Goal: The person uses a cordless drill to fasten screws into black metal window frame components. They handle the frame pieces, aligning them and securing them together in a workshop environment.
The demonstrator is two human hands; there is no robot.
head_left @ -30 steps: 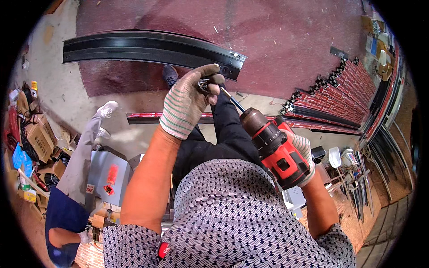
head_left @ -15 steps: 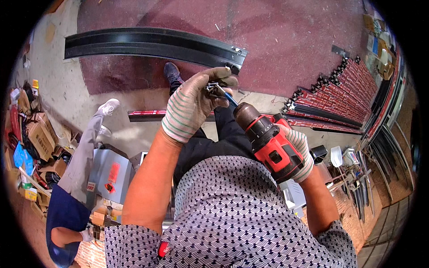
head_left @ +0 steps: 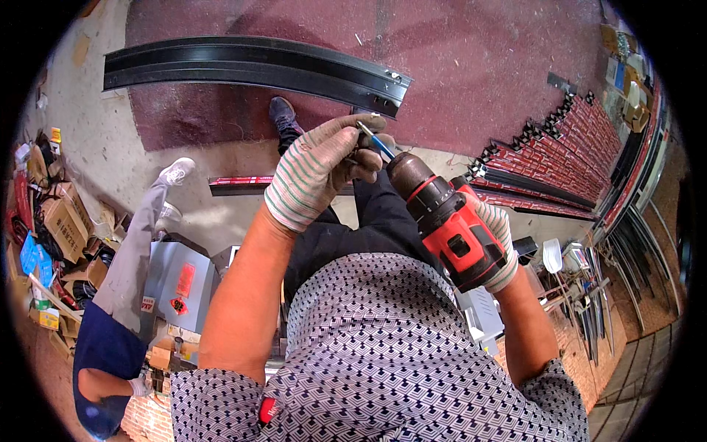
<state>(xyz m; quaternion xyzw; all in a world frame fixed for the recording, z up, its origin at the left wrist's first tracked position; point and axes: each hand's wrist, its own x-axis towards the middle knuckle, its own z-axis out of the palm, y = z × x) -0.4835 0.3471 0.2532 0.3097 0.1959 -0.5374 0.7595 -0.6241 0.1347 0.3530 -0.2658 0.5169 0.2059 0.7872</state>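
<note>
My right hand (head_left: 501, 239), in a striped knit glove, is wrapped round the grip of a red and black cordless drill (head_left: 462, 243). A driver bit with a blue sleeve (head_left: 381, 146) sticks out of its chuck toward the upper left. My left hand (head_left: 313, 166), gloved too, is closed in front of me, with thumb and fingers curled about the bit's tip. The small screws in this hand are mostly hidden by the fingers now. Beyond it, a long black metal channel (head_left: 243, 68) lies raised above the reddish floor covering.
A stack of red-labelled black rails (head_left: 552, 162) fans out at the right. A co-worker's leg (head_left: 140, 250) is at the left beside a grey metal box (head_left: 180, 283). Cardboard boxes (head_left: 66, 225) and clutter crowd the far left. Tools and rods (head_left: 589, 295) lie at the right.
My left fingers have closed more over the screws, which showed plainly before. The drill has shifted slightly, and its bit tip shows clearly by the left thumb.
</note>
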